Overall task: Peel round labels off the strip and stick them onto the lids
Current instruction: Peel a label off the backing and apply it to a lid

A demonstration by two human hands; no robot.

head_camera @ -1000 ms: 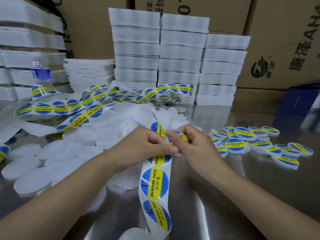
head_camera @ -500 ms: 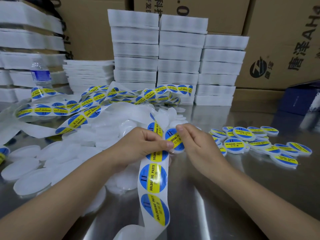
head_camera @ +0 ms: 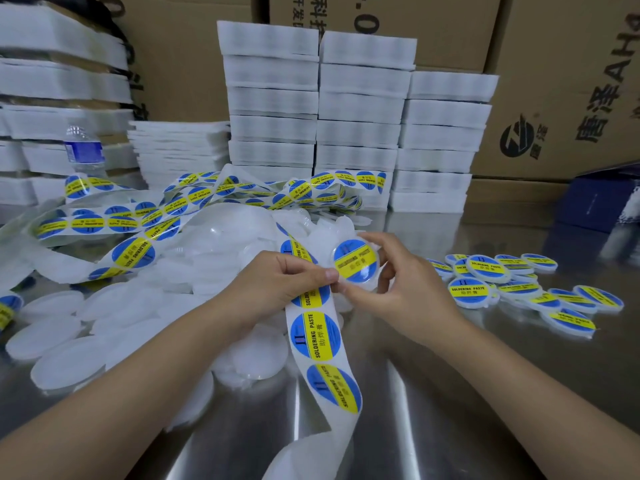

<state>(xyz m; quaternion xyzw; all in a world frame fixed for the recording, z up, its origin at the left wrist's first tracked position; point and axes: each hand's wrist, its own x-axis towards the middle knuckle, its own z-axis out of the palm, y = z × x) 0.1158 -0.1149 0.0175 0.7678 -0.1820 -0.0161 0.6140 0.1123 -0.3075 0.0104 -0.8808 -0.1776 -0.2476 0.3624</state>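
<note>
A white backing strip [head_camera: 318,344] with round blue and yellow labels runs from the far pile down between my arms. My left hand [head_camera: 280,285] pinches the strip at the table's middle. My right hand [head_camera: 398,282] holds a clear round lid [head_camera: 356,263], tilted towards me, with a round label lying on its face. Both thumbs meet at the lid's lower left edge. A heap of bare white lids [head_camera: 104,327] lies to the left. Several labelled lids [head_camera: 512,285] lie to the right.
The steel table [head_camera: 450,393] carries loops of label strip [head_camera: 145,220] at the back left. Stacks of white foam trays [head_camera: 356,116] stand behind, cardboard boxes [head_camera: 554,81] beyond them. A water bottle [head_camera: 83,147] stands far left, a dark blue box [head_camera: 602,199] far right.
My right hand peeled a label off the strip, lifted it up and to the right, and the label now lies on a lid held in that hand. My left hand kept its pinch on the strip.
</note>
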